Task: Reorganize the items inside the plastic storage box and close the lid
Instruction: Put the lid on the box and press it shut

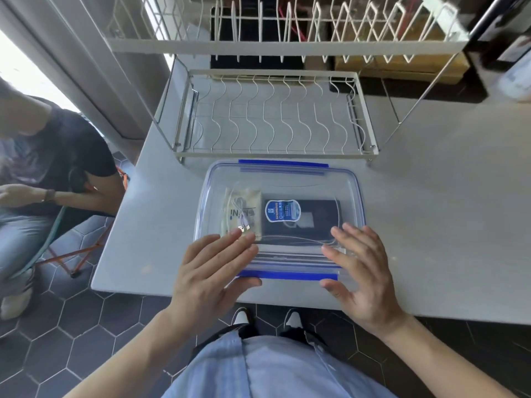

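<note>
Our left hand (214, 268) and right hand (363, 268), both released, palms flat on the lid (287, 179), storage box (201, 214) beneath.

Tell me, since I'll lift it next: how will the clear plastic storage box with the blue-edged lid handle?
The clear plastic storage box looks rigid, so it probably won't flex. Its few contents suggest it is light. Its glossy walls may be slippery, and the black device inside could slide if it tilts.

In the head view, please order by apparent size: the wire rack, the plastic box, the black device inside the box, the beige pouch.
1. Wire rack
2. Plastic box
3. Black device
4. Beige pouch
</note>
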